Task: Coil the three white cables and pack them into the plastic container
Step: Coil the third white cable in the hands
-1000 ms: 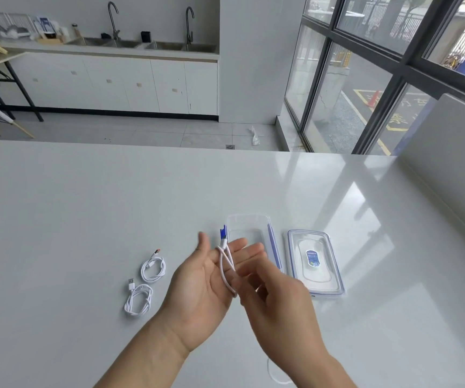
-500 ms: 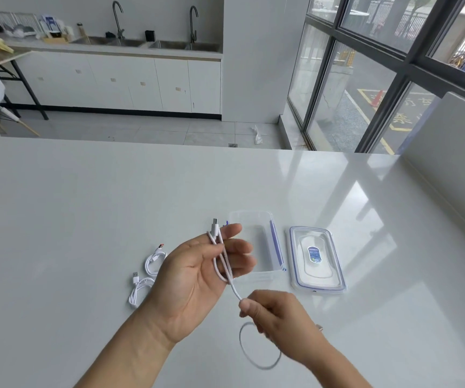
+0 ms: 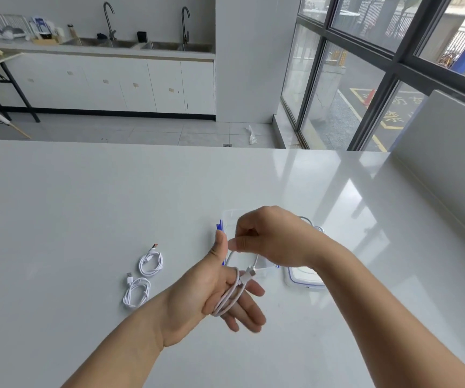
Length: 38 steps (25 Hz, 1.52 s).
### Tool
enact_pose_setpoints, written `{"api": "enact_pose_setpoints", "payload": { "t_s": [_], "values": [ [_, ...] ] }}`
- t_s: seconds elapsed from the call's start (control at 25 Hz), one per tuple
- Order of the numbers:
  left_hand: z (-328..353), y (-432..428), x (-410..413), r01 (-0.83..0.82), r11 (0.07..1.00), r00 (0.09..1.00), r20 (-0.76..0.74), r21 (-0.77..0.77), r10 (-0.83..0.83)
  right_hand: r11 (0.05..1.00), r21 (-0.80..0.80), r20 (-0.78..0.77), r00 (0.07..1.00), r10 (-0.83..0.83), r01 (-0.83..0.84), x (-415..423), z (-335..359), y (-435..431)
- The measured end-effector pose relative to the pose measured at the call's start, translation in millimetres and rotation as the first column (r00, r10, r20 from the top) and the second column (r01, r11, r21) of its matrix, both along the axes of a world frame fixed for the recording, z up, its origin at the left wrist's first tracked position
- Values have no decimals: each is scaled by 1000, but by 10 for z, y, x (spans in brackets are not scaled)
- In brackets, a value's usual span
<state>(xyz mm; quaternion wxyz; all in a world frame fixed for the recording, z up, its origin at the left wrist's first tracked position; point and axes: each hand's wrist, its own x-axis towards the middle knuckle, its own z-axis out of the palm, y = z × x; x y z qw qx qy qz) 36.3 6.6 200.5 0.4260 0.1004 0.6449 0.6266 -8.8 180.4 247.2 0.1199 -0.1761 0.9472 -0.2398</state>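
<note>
Two white cables lie coiled on the table, far coil just beside near coil. The third cable is looped around the straight fingers of the left hand, its free run pinched by the right hand. The clear, blue-clasped plastic container stands open behind the hands, lid flat alongside.

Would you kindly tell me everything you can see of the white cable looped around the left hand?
The white cable is thin, smooth and plastic-looking, wound in several loops around the straight fingers of the left hand, held above the table. Its white plug sticks out near the index finger. One strand rises to the right hand, which pinches it.
</note>
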Motion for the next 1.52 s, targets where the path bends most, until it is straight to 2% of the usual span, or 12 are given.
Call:
{"api": "enact_pose_setpoints", "payload": {
  "t_s": [0.12, 0.24, 0.36, 0.48, 0.72, 0.84, 1.0, 1.12, 1.24, 1.32, 1.44, 1.52],
  "values": [
    [-56, 6, -42, -158, 985, 987, 3, 67, 158, 990, 131, -212, 977, -30, 58, 238, 136, -148],
    [-75, 18, -54, -314, 905, 949, 127, 287, 289, 988, -34, -302, 941, -153, 149, 426, 79, -172],
    [-36, 11, -71, -450, 759, 892, 270, 470, 362, 955, -233, -263, 934, -243, 183, 594, -134, -161],
    [22, 16, -116, -574, 632, 819, 376, 520, 434, 928, -307, -220, 933, -285, 210, 716, -390, -139],
    [172, 16, -206, -656, 498, 749, 412, 567, 519, 940, -247, 8, 970, -242, 237, 799, -804, -122],
    [226, -70, -283, -670, 481, 725, 358, 565, 588, 961, -174, -14, 975, -221, 216, 784, -1006, -6],
    [280, -295, -392, -698, 397, 673, 356, 596, 649, 976, -114, -9, 982, -187, 185, 779, -1211, 254],
    [283, -370, -392, -706, 357, 656, 375, 612, 655, 980, -143, 35, 990, -138, 142, 786, -1340, 309],
    [262, -352, -353, -696, 352, 674, 400, 626, 621, 952, -262, 186, 976, -110, 157, 766, -1406, 217],
    [229, -332, -327, -675, 404, 717, 423, 617, 554, 954, -238, 168, 975, -142, 180, 648, -1444, 192],
    [158, -299, -264, -455, 559, 886, 413, 693, 210, 948, -172, 110, 962, -252, 268, 283, -1308, 242],
    [98, -275, -227, -248, 744, 956, 279, 620, 87, 913, -207, 158, 933, -324, 352, 51, -1038, 296]
  ]
}}
